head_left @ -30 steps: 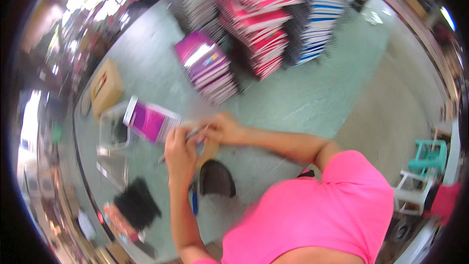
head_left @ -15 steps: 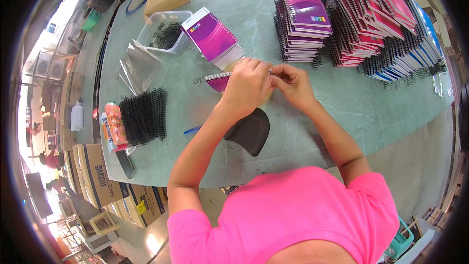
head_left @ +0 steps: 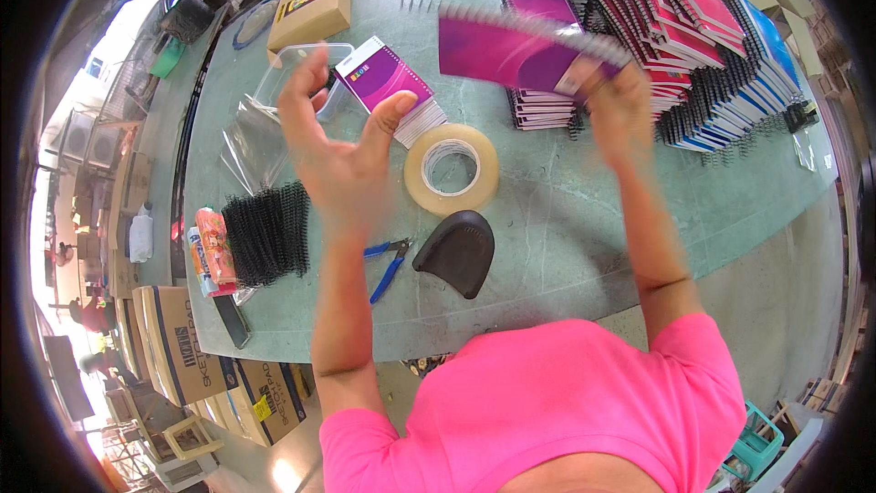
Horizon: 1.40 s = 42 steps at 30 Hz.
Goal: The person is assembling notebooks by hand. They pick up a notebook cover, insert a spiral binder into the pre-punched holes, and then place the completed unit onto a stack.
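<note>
A purple notebook [head_left: 511,53] with a black spiral coil along its edge hangs from my right hand [head_left: 620,110], which grips its right end; the coil sticks out past the left end. It is held in front of the stack of purple spiral notebooks [head_left: 540,110]. My left hand [head_left: 342,160] is raised, empty, thumb and fingers spread, beside a pile of small purple notebooks [head_left: 388,78] without coils. Below the hands lie a big roll of clear tape [head_left: 418,187], a dark curved pad [head_left: 456,256] and blue-handled cutters [head_left: 388,276].
Black spiral coils [head_left: 266,233] lie bunched at the left, beside a pink packet [head_left: 214,251]. A clear plastic tub [head_left: 342,100] and a tan box [head_left: 310,9] stand farther back. Stacks of red notebooks [head_left: 648,32] and blue notebooks [head_left: 771,46] fill the far right.
The hands have parted. My right hand has carried the notebook up and to the right; my left has let go and moved left, uncovering the tape roll and cutters.
</note>
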Motion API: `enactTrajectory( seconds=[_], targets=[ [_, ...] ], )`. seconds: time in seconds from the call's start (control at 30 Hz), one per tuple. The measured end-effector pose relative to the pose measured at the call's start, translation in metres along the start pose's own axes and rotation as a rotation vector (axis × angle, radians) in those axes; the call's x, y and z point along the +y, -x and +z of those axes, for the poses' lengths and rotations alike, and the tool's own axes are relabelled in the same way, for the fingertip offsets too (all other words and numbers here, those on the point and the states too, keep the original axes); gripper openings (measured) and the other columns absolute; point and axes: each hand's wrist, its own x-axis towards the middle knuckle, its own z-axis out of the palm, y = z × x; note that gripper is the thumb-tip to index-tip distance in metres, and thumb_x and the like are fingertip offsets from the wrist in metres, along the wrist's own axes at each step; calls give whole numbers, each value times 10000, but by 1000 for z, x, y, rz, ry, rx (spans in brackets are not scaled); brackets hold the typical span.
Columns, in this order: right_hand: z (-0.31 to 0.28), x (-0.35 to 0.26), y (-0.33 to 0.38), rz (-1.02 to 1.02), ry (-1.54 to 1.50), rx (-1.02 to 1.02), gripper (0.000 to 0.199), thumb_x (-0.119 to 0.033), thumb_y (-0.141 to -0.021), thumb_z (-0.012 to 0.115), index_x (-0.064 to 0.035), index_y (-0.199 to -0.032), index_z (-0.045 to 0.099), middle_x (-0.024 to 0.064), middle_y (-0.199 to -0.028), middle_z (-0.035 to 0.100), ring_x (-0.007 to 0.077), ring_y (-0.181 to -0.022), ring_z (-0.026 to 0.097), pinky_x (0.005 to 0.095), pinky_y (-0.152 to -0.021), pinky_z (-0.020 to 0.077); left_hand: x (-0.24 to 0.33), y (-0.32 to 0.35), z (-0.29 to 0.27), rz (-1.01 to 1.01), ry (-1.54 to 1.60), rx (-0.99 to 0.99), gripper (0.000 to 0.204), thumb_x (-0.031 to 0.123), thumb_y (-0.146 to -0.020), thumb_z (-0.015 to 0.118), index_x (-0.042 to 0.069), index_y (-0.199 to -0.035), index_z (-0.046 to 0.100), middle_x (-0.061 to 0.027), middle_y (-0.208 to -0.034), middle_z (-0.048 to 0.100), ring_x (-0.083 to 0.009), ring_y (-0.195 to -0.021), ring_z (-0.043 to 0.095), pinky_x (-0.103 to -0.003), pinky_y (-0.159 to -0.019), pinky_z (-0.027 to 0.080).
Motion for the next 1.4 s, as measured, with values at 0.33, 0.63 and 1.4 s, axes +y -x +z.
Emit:
enactTrajectory(
  seconds=[0.33,0.63,1.4],
  targets=[
    [-48,46,-31,10,7,370,537,-388,-963,442,-1,-1335,416,142,-1371,430,215,-1300,360,321,-1083,230,8,-59,126,425,-5,-209,381,204,-869,566,-6,-1186,529,-197,-1169,573,-278,-1121,538,-368,-973,402],
    [-62,54,-37,87,547,94,511,-382,-950,449,7,-1278,498,204,-1428,347,271,-1349,295,338,-1096,199,-19,-18,104,302,-206,-347,430,224,-863,577,14,-1232,511,-193,-1193,554,-322,-1135,499,-407,-966,381],
    [31,34,8,46,626,-401,314,-217,-863,621,-30,-1115,617,139,-1286,531,272,-1224,474,355,-985,373,-110,23,12,226,-760,-501,299,92,-798,591,17,-1086,612,-128,-1004,651,-251,-970,618,-337,-824,481]
  ],
)
